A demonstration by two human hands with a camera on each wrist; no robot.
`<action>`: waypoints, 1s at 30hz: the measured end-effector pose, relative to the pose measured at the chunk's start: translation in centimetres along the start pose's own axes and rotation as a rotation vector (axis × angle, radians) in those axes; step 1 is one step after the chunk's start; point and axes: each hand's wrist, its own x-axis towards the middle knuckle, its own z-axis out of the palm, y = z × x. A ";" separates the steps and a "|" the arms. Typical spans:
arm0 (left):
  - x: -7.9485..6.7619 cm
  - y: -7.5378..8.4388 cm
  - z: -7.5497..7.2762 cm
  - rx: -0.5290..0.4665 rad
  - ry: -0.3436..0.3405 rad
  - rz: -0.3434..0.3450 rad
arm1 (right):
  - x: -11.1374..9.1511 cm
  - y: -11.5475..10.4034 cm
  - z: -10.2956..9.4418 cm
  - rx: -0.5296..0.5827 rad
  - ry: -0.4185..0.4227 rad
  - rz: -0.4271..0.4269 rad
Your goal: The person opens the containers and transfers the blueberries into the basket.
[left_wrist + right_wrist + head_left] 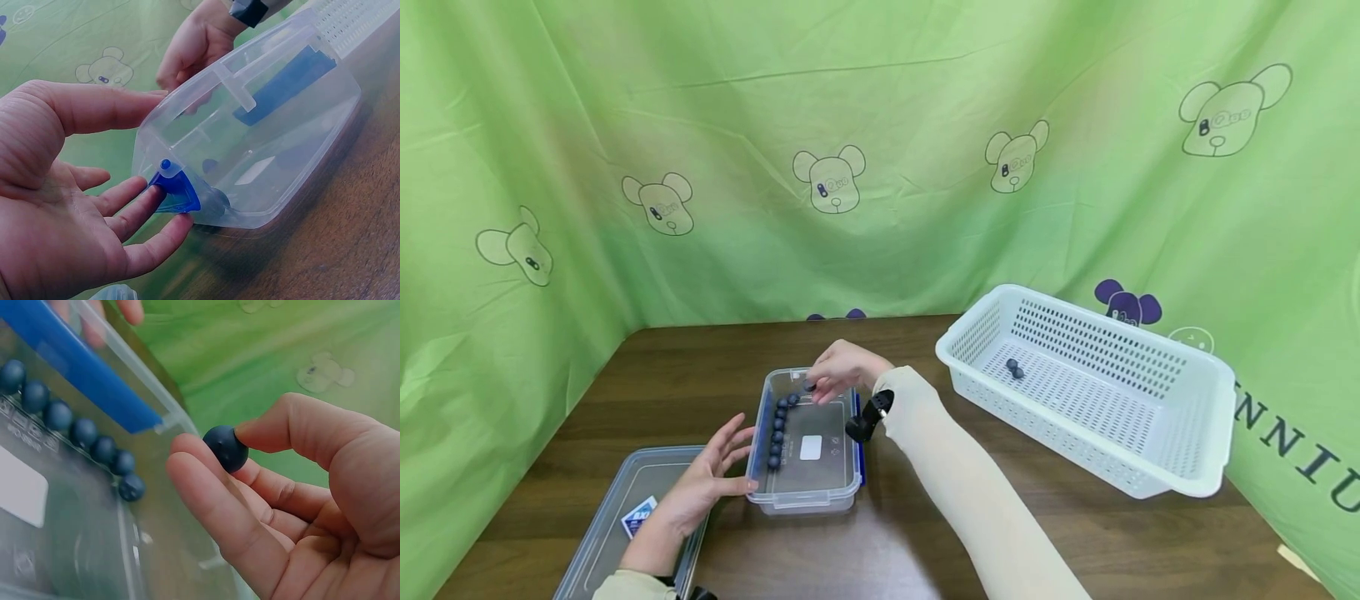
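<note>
A clear plastic food box (835,479) with blue side clasps stands uncovered on the table. Several blueberries (778,437) lie in a row along its left side, curving at the far end. Above the box's far right corner, my right hand (844,371) pinches one blueberry (226,449) between thumb and fingers. My left hand (700,483) steadies the box from the left. Its thumb touches the rim near the front corner, and its nearly straight fingers (137,209) rest against a blue clasp (176,190).
To the right stands a white perforated basket (1075,454) with a few blueberries (1015,369) at its far left end. A clear lid (617,483) with a blue-and-white label lies at the front left, partly under my left forearm. Behind the table hangs a green printed curtain (910,250).
</note>
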 end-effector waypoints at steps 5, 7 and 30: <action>0.1 0.0 0.0 -0.002 0.002 -0.001 | -0.7 0.2 -2.3 0.020 0.039 -0.020; 0.1 0.0 0.0 -0.007 0.004 -0.004 | -0.9 0.3 -3.3 0.031 0.057 -0.026; 0.2 -0.1 -0.1 -0.007 -0.009 -0.001 | -6.8 0.9 -15.2 0.193 0.208 -0.094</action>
